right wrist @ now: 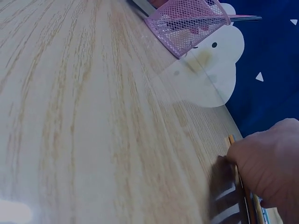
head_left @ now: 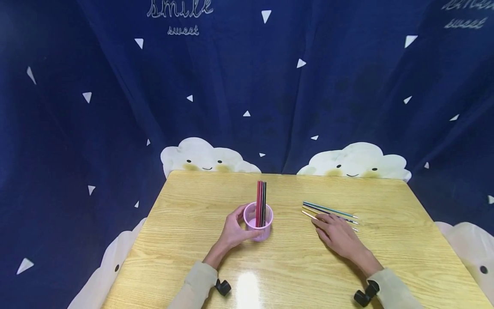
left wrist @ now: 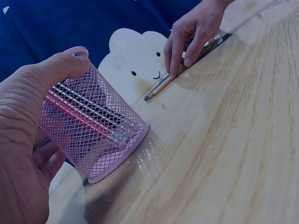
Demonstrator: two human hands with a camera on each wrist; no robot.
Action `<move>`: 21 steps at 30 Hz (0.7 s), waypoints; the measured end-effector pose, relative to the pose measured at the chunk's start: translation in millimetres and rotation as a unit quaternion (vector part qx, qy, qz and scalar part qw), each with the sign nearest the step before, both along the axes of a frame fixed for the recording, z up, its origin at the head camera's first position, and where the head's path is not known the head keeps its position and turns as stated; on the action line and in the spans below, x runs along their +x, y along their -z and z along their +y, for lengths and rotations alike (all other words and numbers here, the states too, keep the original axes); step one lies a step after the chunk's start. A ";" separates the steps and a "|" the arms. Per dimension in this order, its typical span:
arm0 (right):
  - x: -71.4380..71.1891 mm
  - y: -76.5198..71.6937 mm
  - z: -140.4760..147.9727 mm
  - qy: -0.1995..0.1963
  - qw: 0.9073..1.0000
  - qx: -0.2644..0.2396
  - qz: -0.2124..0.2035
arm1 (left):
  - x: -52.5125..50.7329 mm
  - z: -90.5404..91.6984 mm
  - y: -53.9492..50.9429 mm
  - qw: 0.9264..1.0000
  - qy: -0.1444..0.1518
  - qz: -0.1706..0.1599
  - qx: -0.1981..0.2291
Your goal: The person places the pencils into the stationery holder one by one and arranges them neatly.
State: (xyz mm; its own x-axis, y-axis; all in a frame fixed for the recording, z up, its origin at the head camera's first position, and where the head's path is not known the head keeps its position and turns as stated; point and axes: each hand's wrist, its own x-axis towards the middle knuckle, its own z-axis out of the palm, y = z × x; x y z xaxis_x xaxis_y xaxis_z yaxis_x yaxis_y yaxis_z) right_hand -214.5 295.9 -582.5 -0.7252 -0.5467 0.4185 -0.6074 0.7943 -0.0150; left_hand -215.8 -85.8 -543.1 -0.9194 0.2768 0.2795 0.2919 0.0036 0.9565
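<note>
My left hand (head_left: 236, 227) grips a pink mesh pencil cup (head_left: 263, 234), thumb on its near side and fingers round the far side. Several red and dark pencils (head_left: 260, 204) stand in the cup, their upper ends above the rim. The cup's mesh wall (left wrist: 93, 135) fills much of the left wrist view. Over several pencils (head_left: 328, 209) lying side by side on the table, my right hand (head_left: 341, 238) reaches down with spread fingers. Its fingertips touch the nearest ones; the hand hides their middle parts. An orange pencil (right wrist: 231, 139) shows beside this hand in the right wrist view.
The wooden table (head_left: 293, 266) carries the cup at the middle and the loose pencils to its right. Behind the table hangs a dark blue curtain (head_left: 231, 77) with white triangles and clouds. Dark wrist devices (head_left: 223, 287) sit at both cuffs.
</note>
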 end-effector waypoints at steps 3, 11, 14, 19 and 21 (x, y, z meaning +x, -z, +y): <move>-1.3 -0.9 1.2 -0.013 1.000 0.006 0.005 | 0.0 0.0 0.7 1.000 0.001 0.007 0.003; -2.5 -12.2 2.6 -0.039 0.998 0.029 -0.027 | -4.1 0.7 7.8 1.000 0.001 0.000 0.000; -2.6 -18.0 2.1 -0.038 0.997 0.038 -0.048 | -8.9 0.5 18.7 1.000 -0.004 -0.002 -0.011; -3.4 -22.1 2.3 -0.032 0.996 0.051 -0.063 | -13.9 -1.4 29.9 1.000 -0.007 0.001 -0.018; -4.0 -22.2 2.3 -0.030 0.996 0.053 -0.069 | -14.6 -2.2 31.1 1.000 -0.005 0.003 -0.015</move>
